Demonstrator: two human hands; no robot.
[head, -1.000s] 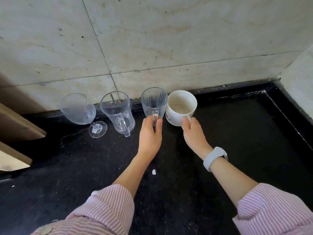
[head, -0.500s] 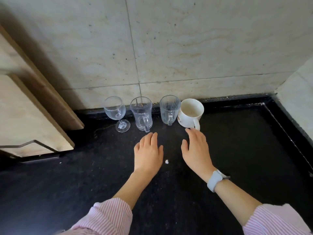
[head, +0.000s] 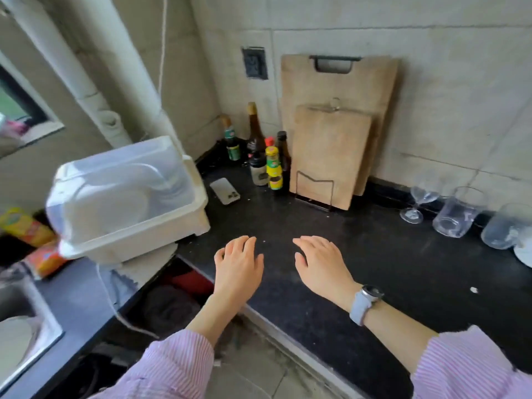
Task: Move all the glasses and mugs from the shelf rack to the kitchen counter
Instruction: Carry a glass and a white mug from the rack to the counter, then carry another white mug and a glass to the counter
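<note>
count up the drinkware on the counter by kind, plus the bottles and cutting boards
wine glass: 1
clear glass mugs: 2
white mug, only its edge in view: 1
bottles, clustered and overlapping: about 6
cutting boards: 2
total: about 12

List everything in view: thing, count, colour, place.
wine glass: 1, clear, counter far right by wall
glass mugs: 2, clear, right of the wine glass
white mug: 1, only an edge at frame right
cutting boards: 2, wood, leaning on back wall
bottles: about six, dark or yellow-labelled, back corner
phone: 1, pale, counter beside the bottles
dish box: 1, cream with clear lid, left
sink: 1, steel, lower left
counter: black
left hand: open, holding nothing, over the counter
right hand: open, holding nothing, watch on wrist
</note>
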